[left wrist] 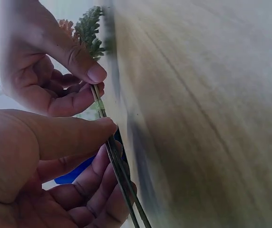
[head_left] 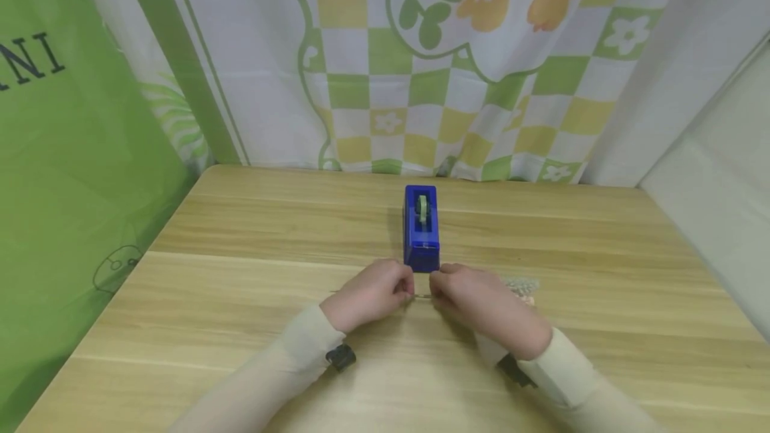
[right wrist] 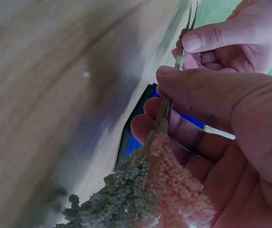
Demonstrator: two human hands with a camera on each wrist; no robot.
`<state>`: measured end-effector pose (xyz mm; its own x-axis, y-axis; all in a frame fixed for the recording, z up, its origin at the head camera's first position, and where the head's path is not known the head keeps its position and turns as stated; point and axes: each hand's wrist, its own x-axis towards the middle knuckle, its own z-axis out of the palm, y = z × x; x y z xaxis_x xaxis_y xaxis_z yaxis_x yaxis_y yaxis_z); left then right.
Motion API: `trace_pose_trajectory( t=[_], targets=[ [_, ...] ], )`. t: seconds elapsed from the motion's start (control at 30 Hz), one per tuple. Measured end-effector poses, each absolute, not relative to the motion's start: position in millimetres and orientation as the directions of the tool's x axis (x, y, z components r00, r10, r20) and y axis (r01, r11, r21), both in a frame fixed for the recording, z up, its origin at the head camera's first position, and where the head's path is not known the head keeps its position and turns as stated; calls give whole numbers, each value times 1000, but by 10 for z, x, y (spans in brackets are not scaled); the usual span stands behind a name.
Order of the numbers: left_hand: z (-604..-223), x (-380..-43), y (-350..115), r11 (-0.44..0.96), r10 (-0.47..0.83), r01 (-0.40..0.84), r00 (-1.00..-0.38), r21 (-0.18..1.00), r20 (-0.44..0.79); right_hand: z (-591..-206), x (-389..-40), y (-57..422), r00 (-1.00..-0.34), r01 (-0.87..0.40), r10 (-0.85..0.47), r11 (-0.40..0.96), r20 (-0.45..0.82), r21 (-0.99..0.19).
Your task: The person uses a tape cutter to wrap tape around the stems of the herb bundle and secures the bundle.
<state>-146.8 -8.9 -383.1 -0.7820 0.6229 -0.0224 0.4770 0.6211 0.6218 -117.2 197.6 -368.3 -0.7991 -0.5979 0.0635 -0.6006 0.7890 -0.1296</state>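
Both hands hold a small bunch of dried flowers by its thin stems (left wrist: 121, 173). My left hand (head_left: 371, 291) pinches the bare stems between thumb and fingers, their ends sticking out past it. Closer to the flower heads, my right hand (head_left: 478, 301) pinches the same stems. Between the two hands a strip of clear greenish tape (left wrist: 100, 105) wraps the stems. In the right wrist view, a grey-green flower head (right wrist: 121, 190) and a pink one (right wrist: 176, 183) spread beside the right palm. The bunch lies roughly level, close over the table.
Just beyond the hands stands a blue tape dispenser (head_left: 422, 258) with a tape roll (head_left: 423, 209) in it. The wooden table (head_left: 271, 219) reaches back to a patterned curtain (head_left: 385, 99). Green cloth (head_left: 72, 172) hangs at the left, a white wall (head_left: 716, 172) at the right.
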Motion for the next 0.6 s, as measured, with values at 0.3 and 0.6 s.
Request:
trace_pose_trajectory(
  t=[0.3, 0.6],
  targets=[
    [-3853, -1462, -99, 620, 633, 486, -773, 616, -27, -3712, -1183, 1968, -800, -599, -597, 791, 59, -128],
    [-3815, -1467, -134, 632, 621, 487, -783, 603, -18, -3725, -1188, 2022, -798, -598, -600, 780, 48, -185]
  ],
)
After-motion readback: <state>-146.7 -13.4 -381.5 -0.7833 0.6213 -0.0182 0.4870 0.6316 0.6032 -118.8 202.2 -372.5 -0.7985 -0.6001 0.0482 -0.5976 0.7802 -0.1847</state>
